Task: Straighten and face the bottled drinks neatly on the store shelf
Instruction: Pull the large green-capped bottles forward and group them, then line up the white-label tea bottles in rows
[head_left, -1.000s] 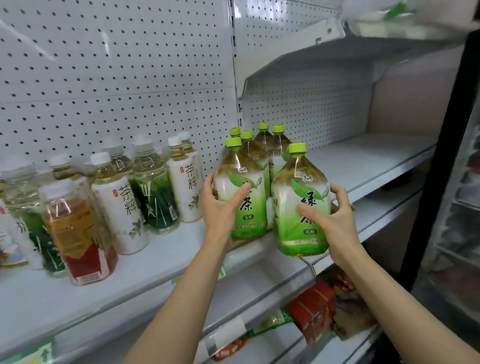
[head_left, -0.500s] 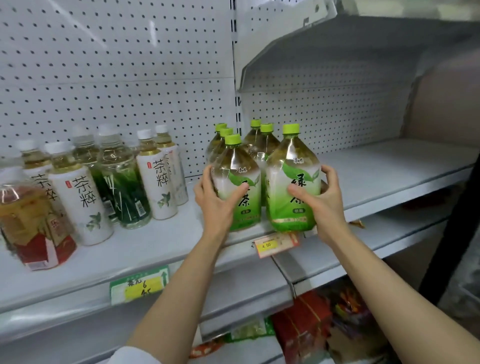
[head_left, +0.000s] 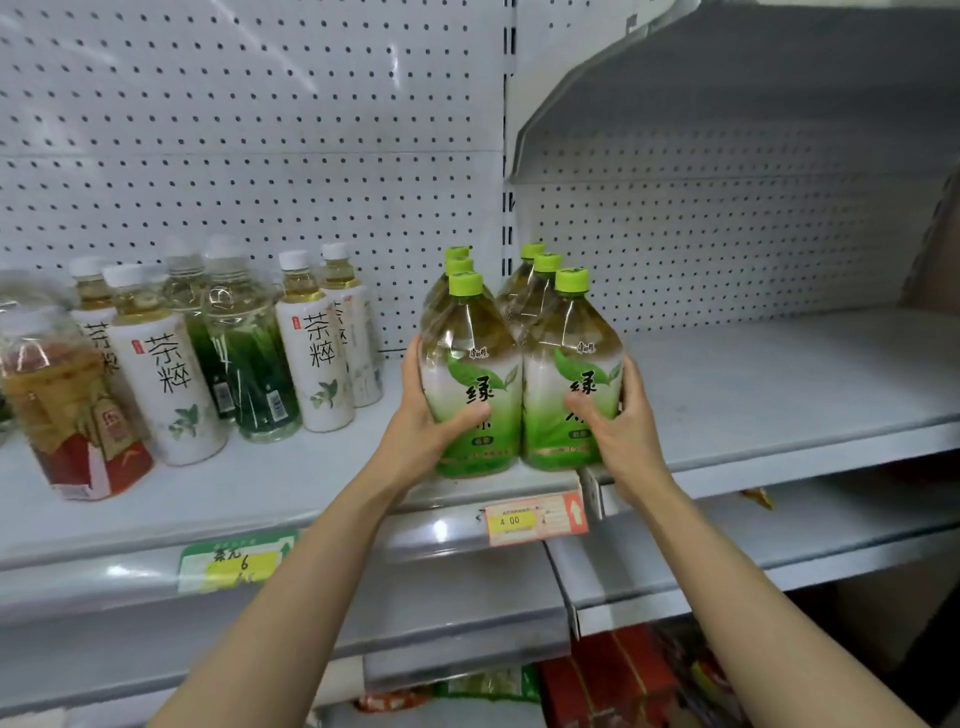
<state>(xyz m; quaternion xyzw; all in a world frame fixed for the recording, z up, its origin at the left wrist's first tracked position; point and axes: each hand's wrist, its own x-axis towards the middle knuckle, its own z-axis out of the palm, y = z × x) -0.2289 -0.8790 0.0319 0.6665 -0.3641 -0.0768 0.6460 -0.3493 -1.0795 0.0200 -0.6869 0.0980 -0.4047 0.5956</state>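
Note:
Two rows of green-tea bottles with lime caps stand upright at the front of the grey shelf (head_left: 779, 405). My left hand (head_left: 426, 431) grips the left front green-tea bottle (head_left: 470, 364) from its left side, thumb across the label. My right hand (head_left: 618, 426) grips the right front green-tea bottle (head_left: 569, 358) from its right side. The two front bottles stand side by side, touching, labels facing me. Behind each one more green-capped bottles (head_left: 540, 265) line up.
To the left stand white-label tea bottles (head_left: 166, 384), dark green-label bottles (head_left: 249, 374) and a red-label bottle (head_left: 67, 415). Price tags (head_left: 535, 519) hang on the shelf edge. White pegboard backs the shelf. Packaged goods (head_left: 613, 680) lie on the lower shelf.
The right front bottle came down from mid-air and now stands on the shelf beside the left one. Both hands stayed on their bottles and pressed them together.

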